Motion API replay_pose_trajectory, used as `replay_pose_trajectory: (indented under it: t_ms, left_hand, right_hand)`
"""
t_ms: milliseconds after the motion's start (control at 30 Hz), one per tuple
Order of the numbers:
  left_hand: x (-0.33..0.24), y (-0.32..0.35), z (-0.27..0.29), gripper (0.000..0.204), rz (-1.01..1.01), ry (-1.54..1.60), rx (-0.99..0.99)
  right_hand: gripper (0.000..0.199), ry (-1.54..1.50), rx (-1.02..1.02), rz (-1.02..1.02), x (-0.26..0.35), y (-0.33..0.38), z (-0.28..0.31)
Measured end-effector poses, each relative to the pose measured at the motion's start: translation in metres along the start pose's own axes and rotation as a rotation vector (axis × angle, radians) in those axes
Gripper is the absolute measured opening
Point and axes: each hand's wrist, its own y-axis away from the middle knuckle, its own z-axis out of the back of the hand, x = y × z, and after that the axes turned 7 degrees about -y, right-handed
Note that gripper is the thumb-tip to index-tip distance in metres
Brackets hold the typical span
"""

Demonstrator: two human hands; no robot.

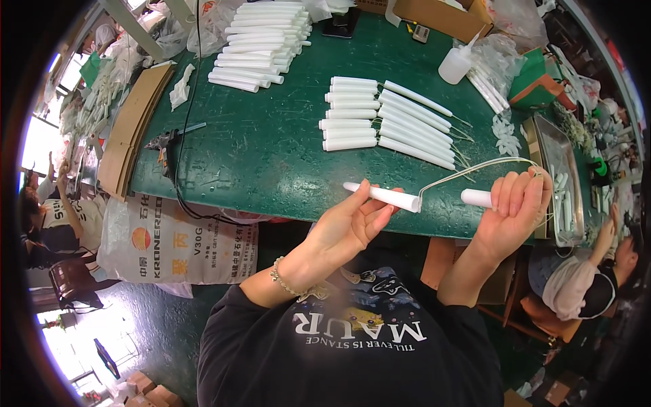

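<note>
My left hand (342, 224) is closed around a white tapered tube (400, 199), shaped like a taper candle. A pair of thin pale wires (468, 168) rises from the tube's wide end and loops over to my right hand (513, 207). That hand grips a short white cylinder (477, 198), its fingers wrapped over the far end, where the wires reach. The two pieces lie apart, with a gap between their facing ends. Beyond my hands, short white cylinders (350, 124) lie in a row beside slim tapered tubes (415, 136) with wires at their tips.
A stack of white tubes (261, 41) lies on the green table (264, 149). A glue gun (163, 146) with its black cable sits at left, near cardboard sheets (135, 129). At right are a squeeze bottle (456, 64) and a metal tray (563, 183). Other people work on both sides.
</note>
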Motion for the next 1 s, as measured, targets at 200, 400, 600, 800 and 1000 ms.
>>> replay_pose_trajectory:
  t_ms: [200, 400, 600, 800, 1000]
  left_hand:
    - [-0.001, 0.0, 0.004, 0.037, 0.018, 0.027, 0.01]
    - [0.004, 0.002, 0.0, 0.036, 0.048, 0.062, 0.039]
    - [0.007, 0.001, 0.002, 0.036, 0.047, 0.049, 0.026]
    - [0.007, 0.003, 0.005, 0.036, 0.108, 0.133, 0.057]
    - [0.001, 0.004, 0.005, 0.036, 0.071, 0.157, 0.033]
  right_hand:
    - [0.012, -0.021, 0.012, -0.004, -0.002, 0.001, 0.004]
    - [0.012, -0.045, 0.027, 0.021, 0.0, -0.004, -0.003]
    - [0.012, -0.038, 0.032, 0.017, -0.003, -0.004, -0.008]
    - [0.012, -0.022, 0.031, 0.021, -0.001, -0.004, -0.007]
    - [0.01, -0.009, 0.094, -0.004, 0.0, 0.001, 0.01]
